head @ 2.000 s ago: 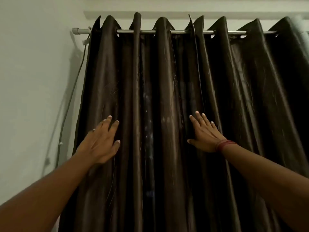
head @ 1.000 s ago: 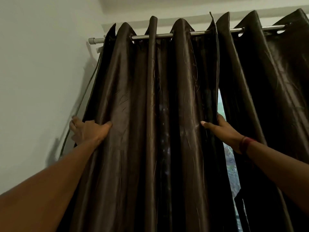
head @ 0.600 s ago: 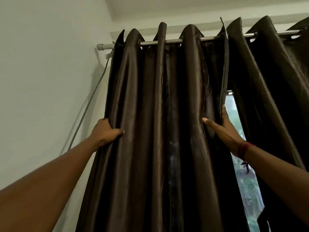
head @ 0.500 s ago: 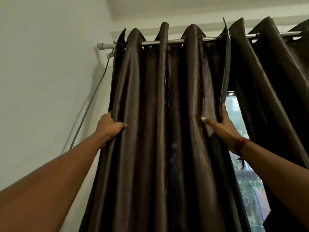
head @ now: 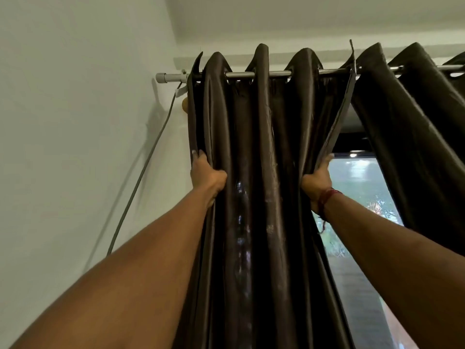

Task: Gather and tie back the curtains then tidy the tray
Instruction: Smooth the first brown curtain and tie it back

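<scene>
Curtain (head: 264, 172) looks soft, slick, light; left hand (head: 207, 175) and right hand (head: 317, 180) grips clamped on its edges below rod (head: 302, 73), so bunch folds there.

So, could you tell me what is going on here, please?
A person is gathering the wall-side curtain panel. The left hand grips its outer edge and the right hand grips its inner edge, with the folds bunched between them. A gap beside the other panel shows the window. Nothing is tied back yet.
</scene>
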